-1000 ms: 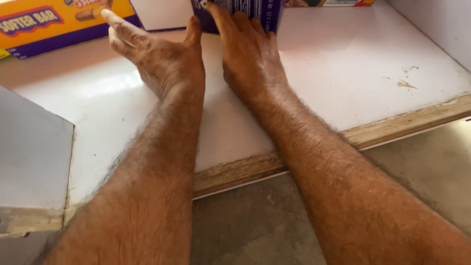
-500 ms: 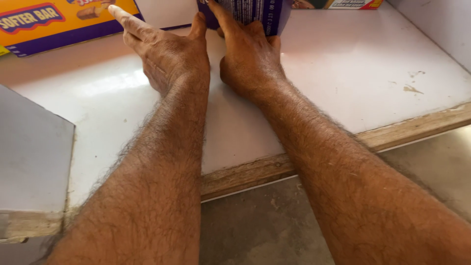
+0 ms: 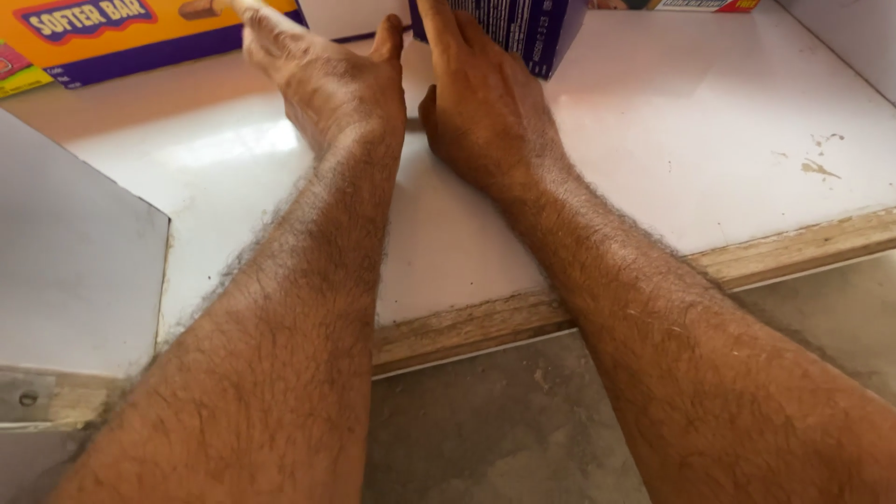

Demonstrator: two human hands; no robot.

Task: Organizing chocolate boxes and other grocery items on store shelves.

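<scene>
Far left: flat orange-yellow cardboard box with purple edge [image 3: 121, 37] lies on the white laminate table [image 3: 653, 140], partly cut off by the frame top; a small green-and-red packet corner [image 3: 17, 75] sits just left of it at the frame edge. Near left: grey-white panel [image 3: 75, 271] overlaps the table's near-left corner, with a screw head showing on its lower edge. Left hand [image 3: 331, 84] is stretched forward, palm down over the table, fingers spread wide and holding nothing; fingertips reach toward the orange box, thumb points right toward the purple box, contact with either unclear. Right hand [image 3: 485, 112] is just beside the left, thumbs nearly touching; its fingers lie against the near face of the upright purple cardboard box with a fine striped print [image 3: 518, 28], but a full grip can't be confirmed since the fingertips run out of frame. That purple box stands on the table at far centre, top cropped. Far right: edge of a light-coloured box with red trim [image 3: 695, 5], well apart from the hands. Right part of the table has a few brown scuff marks [image 3: 817, 166]. Table's near edge is bare chipped wood [image 3: 467, 327]; grey concrete floor [image 3: 523, 429] below.
</scene>
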